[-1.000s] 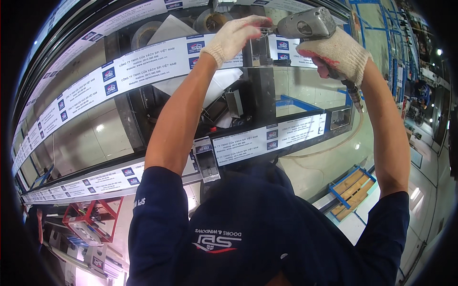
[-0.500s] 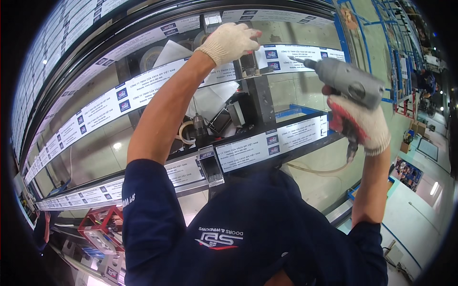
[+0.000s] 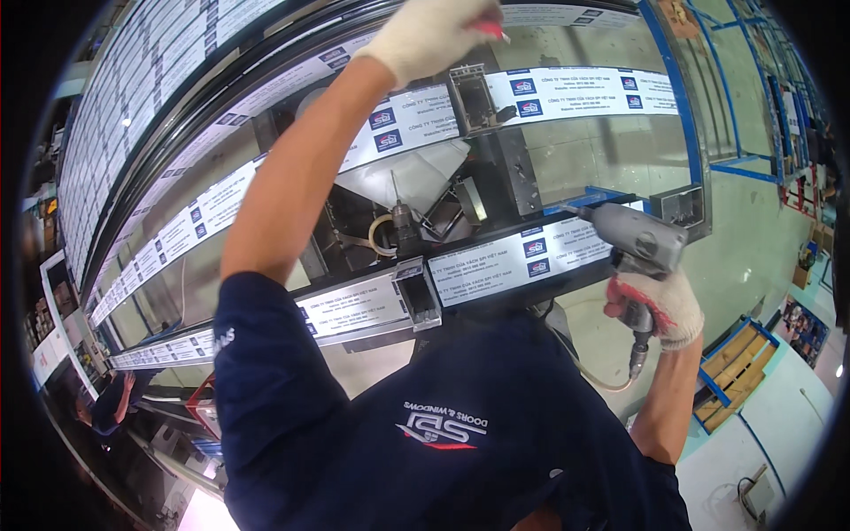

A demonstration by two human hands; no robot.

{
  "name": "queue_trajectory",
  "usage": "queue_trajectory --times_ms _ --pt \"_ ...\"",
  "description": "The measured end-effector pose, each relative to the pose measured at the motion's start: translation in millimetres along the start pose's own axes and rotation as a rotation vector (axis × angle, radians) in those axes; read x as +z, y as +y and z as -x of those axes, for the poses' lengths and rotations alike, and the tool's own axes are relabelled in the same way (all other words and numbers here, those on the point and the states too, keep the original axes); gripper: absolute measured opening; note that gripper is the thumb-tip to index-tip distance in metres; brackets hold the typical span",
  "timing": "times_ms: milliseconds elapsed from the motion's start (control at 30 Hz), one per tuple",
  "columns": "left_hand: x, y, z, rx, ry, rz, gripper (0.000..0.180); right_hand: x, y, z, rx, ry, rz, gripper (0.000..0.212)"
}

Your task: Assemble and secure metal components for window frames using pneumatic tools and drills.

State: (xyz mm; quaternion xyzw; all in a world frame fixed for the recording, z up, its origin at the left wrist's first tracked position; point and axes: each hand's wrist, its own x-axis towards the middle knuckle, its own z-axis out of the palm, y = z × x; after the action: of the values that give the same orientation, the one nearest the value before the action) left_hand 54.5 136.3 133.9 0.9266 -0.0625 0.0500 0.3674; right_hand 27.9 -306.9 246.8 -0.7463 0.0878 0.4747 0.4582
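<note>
My right hand (image 3: 660, 305), in a white glove with a red palm, grips a grey air impact driver (image 3: 639, 239). The tool's tip points left, above a film-wrapped profile (image 3: 496, 265), and a hose (image 3: 589, 376) runs from its handle. Farther off, my gloved left hand (image 3: 434, 40) is bent with its fingertips together above the far profiles; whatever they may hold is too small to make out. Just below it stands the open end of a metal bracket (image 3: 476, 99) on a film-covered profile (image 3: 593, 92). A similar bracket (image 3: 416, 296) sits on the near profile.
Between the profiles lie a drill with a long bit (image 3: 404, 221), a tape roll (image 3: 382, 237) and white sheets (image 3: 407, 173). A blue rack (image 3: 739, 164) stands at right. Stacked wrapped profiles (image 3: 150, 97) fill the far left. Another person (image 3: 115, 403) is at lower left.
My left hand has moved farther away, off the far bracket. The right hand has lowered the air impact driver toward me and slightly left. The whole view has shifted a little.
</note>
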Motion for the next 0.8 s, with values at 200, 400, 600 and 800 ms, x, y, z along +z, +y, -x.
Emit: queue_trajectory --times_ms 200,400,600,800 --pt "-5.2 14.5 102.6 -0.302 0.569 0.802 0.032 60.5 -2.3 -107.4 0.154 -0.416 -0.031 0.041" --pt "32.8 30.6 206.8 -0.631 0.77 1.046 0.031 152.3 20.6 -225.9 0.346 -0.703 0.239 0.033" --pt "37.2 53.6 229.5 -0.838 0.712 0.855 0.036 185.0 22.6 -284.7 0.377 -0.729 0.465 0.038" --pt "75.6 39.8 163.9 -0.613 0.215 -0.107 0.095 163.9 -7.0 -239.4 -0.329 -0.459 1.191 0.058"
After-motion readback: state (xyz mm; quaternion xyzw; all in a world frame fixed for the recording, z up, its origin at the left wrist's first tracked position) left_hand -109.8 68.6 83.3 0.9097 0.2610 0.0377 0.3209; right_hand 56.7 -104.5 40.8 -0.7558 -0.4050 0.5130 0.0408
